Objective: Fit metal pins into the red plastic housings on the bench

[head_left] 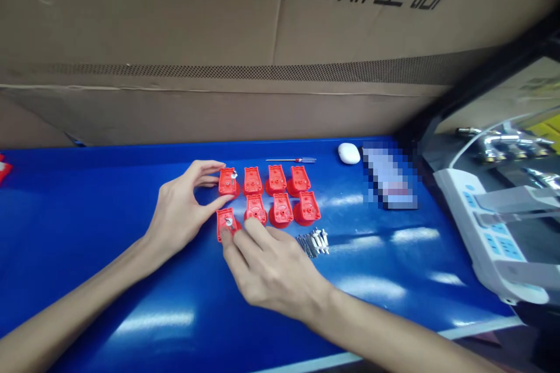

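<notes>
Blue bench (109, 198), glossy, backed by a printed cardboard panel (175, 23); strips of glare lie across its surface. Eight red housings stand on it in two rows of four, close together. Position of the parts being handled: the left end of both rows.

Left hand (177, 213): thumb and fingers spread only as wide as the rear-left housing (226, 185), gripping it front and back. Right hand (271, 268): fingers bent and bunched, tips at the front-left housing (223, 218); whether they pinch it or anything small cannot be told. Both these housings carry a small pale fitting inside.

Risks, in the inspector's judgement. The right hand reaches over close to the small metal parts (314, 243); a dragged palm or wrist could scatter them. Tight spacing means a sideways push on one housing could knock its neighbours out of line. Uneven downward pressure could tip the front-left housing or unseat its fitting, since no second hand visibly braces it. The screwdriver (306, 160) lies loose behind the rows, and could roll if bumped.
</notes>
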A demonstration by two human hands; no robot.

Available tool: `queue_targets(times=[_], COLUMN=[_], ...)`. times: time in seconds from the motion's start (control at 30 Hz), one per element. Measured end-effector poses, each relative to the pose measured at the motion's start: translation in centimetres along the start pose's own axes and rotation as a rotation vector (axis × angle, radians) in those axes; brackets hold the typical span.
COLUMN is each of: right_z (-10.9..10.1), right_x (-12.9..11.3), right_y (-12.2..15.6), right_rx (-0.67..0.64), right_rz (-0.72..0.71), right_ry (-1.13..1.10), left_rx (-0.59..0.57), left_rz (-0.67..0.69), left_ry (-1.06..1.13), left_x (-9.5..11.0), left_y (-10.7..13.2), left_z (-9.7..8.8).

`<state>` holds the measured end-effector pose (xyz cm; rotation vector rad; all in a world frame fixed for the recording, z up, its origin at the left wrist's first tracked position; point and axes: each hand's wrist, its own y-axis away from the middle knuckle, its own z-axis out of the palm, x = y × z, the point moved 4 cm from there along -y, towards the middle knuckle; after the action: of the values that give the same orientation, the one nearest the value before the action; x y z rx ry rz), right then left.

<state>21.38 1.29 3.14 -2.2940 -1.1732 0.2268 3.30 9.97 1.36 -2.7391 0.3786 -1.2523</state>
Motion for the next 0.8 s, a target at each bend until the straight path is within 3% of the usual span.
queue_targets(times=[0.8], right_z=[0.7], right_x=[0.7], right_y=[-0.9], right_rx=[0.027], right_rz=[0.016], right_ry=[0.087], left_rx=[-0.038], left_rz=[0.016], left_ry=[0.121], left_x=[-1.7], left_y=[0.0], left_z=[0.0])
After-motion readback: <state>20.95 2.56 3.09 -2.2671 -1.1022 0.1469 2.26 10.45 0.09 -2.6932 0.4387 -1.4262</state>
